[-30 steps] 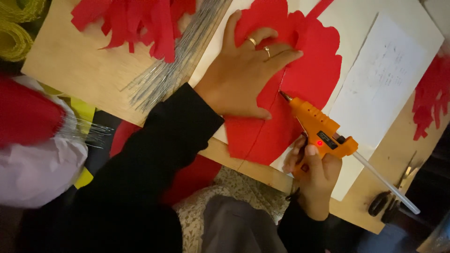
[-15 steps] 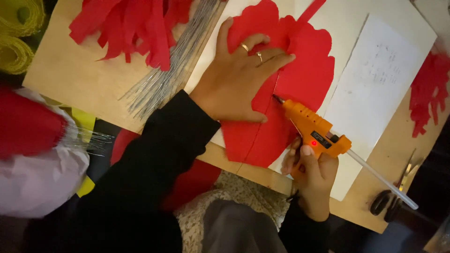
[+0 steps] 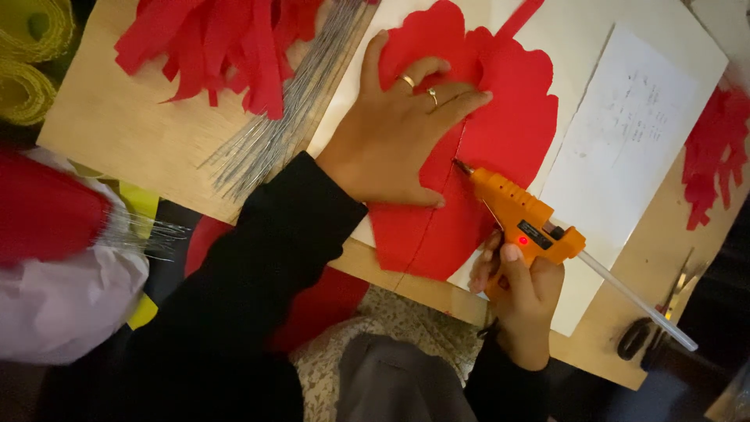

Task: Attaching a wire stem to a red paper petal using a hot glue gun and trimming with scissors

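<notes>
Tabletop: hands (image 3: 406, 133) flattening paper (image 3: 500, 133), gripping gun (image 3: 519, 223)

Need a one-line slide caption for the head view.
Left hand presses a red paper petal flat while right hand aims an orange glue gun at its seam.

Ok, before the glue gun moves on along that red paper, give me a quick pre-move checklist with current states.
1. left hand flat on the red paper shape, pinning it: ok.
2. right hand gripping the orange glue gun: ok.
3. Nozzle at the seam in the paper, beside the fingers: ok.
4. Gun's red indicator lit: ok.
5. Glue coming out at the tip: cannot tell.
6. Glue stick sticking out the back: ok.
</notes>
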